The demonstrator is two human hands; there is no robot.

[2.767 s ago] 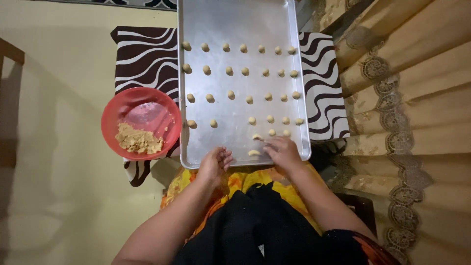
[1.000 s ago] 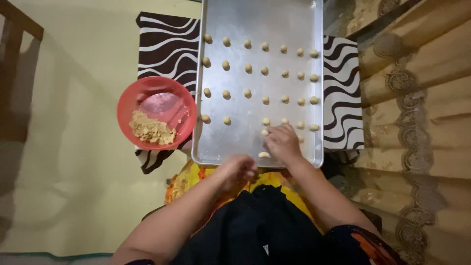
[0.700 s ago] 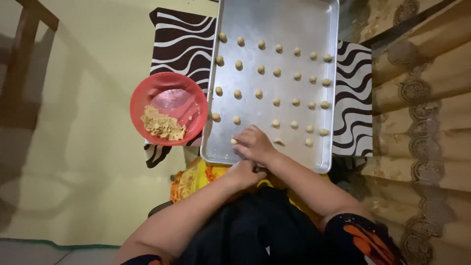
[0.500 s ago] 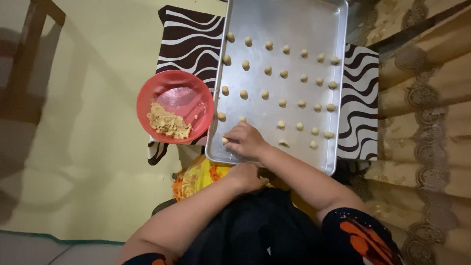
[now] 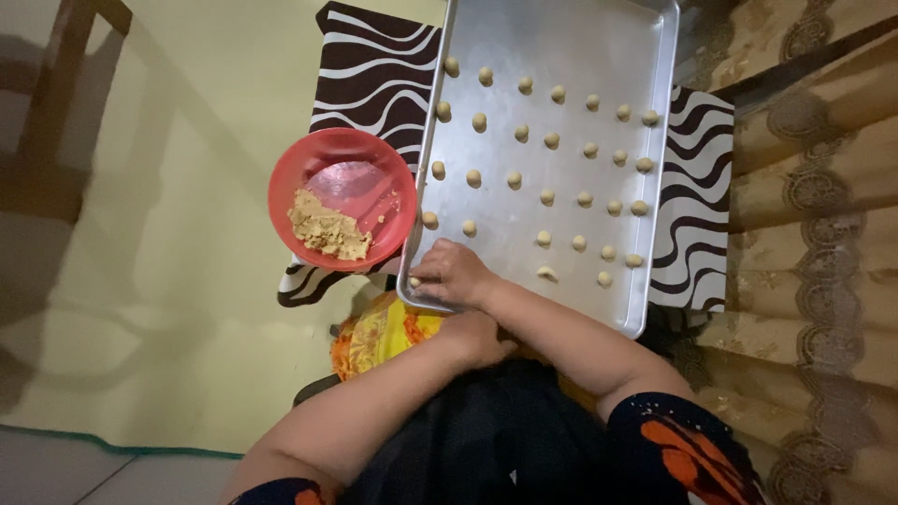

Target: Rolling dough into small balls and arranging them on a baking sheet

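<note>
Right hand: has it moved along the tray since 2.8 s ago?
Yes. The right hand has shifted from the tray's near right corner area to its near left corner, toward the red bowl, fingers on a dough ball there.

We have one view only, from a camera worn on the person's head, looking almost straight down past the lap to the floor. It sits close above the metal baking tray [image 5: 552, 112], which fills the upper middle, with the red bowl [image 5: 341, 210] to its left and a curtain [image 5: 823, 234] along the right edge.
</note>
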